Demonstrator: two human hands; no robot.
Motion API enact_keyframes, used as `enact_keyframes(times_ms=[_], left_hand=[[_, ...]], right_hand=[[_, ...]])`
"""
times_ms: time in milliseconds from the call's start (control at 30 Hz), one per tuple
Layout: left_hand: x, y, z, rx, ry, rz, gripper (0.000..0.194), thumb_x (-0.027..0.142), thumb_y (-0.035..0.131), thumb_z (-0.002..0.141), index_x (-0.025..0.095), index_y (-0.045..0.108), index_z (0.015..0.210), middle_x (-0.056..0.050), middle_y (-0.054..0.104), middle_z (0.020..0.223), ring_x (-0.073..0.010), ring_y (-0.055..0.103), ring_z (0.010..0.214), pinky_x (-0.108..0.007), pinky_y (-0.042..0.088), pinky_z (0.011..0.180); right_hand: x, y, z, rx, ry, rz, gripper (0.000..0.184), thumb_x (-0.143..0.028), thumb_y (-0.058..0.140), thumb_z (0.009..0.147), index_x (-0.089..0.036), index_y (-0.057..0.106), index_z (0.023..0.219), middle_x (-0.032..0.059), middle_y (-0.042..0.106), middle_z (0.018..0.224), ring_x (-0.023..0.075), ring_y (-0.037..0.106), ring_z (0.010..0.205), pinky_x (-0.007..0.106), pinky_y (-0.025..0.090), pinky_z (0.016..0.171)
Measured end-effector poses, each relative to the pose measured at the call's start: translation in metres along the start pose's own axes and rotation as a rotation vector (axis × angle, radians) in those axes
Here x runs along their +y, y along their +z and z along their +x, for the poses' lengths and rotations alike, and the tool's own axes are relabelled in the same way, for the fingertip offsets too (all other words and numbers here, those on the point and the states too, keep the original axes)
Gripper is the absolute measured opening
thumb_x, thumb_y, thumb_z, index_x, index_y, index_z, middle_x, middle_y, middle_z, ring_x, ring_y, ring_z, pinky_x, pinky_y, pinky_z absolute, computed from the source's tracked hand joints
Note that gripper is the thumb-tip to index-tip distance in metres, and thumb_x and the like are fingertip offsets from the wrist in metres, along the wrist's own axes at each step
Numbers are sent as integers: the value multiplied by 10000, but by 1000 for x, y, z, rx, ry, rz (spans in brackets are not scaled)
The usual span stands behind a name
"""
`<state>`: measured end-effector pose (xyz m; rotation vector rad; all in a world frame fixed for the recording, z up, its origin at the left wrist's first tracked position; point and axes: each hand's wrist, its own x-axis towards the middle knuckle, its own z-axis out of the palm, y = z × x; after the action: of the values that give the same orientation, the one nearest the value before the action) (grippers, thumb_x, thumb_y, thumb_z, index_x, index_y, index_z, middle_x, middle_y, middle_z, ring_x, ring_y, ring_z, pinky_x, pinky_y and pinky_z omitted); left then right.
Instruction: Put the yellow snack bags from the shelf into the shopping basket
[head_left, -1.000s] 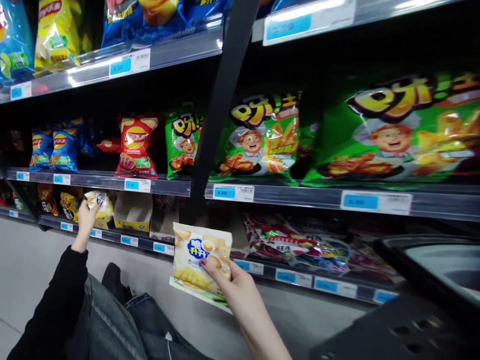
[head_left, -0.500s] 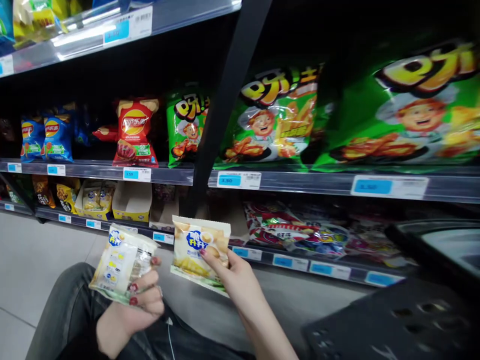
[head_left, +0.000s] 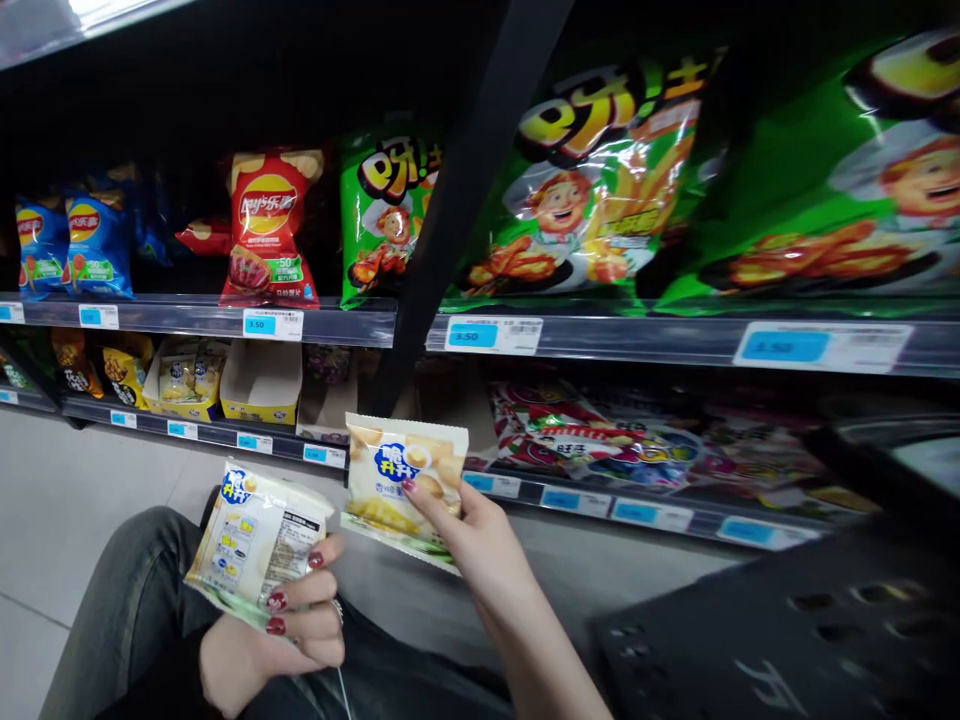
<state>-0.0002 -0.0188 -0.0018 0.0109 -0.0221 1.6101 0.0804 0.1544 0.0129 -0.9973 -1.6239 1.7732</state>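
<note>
My left hand (head_left: 289,625) grips a pale yellow snack packet (head_left: 251,540), its printed back turned up, low at the left above my jeans. My right hand (head_left: 465,540) pinches a matching snack packet (head_left: 401,480) by its right edge, front side showing a blue logo, held up before the bottom shelf. The two packets sit side by side, a small gap between them. More packets of this kind stand in a yellow display box (head_left: 184,375) on the bottom shelf at the left.
Shop shelving (head_left: 352,322) with blue price tags runs across the view. Red (head_left: 268,230) and blue crisp bags (head_left: 97,245) stand at left, large green snack bags (head_left: 592,190) at right. A dark upright post (head_left: 465,200) divides the shelves. A black basket (head_left: 787,630) sits at lower right.
My left hand took a packet from the yellow box on the bottom shelf and drew it back beside the right hand's packet. The view has tilted down and closer.
</note>
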Motion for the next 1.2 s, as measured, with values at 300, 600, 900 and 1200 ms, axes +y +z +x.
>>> enact_keyframes(times_ms=[300,600,900,1200], left_hand=[[3,-8,-7,-58,-66,59,194,233,531,784,168,466,614,127,321,260,6,87,173,-145,164,301],[-2,-22,-4,-236,-189,64,467,504,313,861,186,439,544,117,261,212,-10,68,111,-171,162,273],[7,5,-3,96,62,114,164,274,433,860,163,475,746,129,303,365,-2,75,253,-144,165,343],[24,11,6,444,628,780,309,324,710,671,192,566,909,20,623,702,-110,569,550,-198,428,497]], right_hand=[[0,0,1,-6,8,-27,453,-435,708,549,-135,640,881,126,711,927,341,643,911,428,511,797],[2,-1,1,-25,15,-21,465,-439,697,565,-139,624,913,122,706,951,338,638,926,423,510,804],[-1,0,0,-3,17,-17,449,-423,710,540,-143,637,883,109,716,906,327,650,895,414,520,784],[-2,4,-4,-92,-13,-31,428,-429,683,600,-147,636,918,116,705,955,334,632,940,442,494,824]])
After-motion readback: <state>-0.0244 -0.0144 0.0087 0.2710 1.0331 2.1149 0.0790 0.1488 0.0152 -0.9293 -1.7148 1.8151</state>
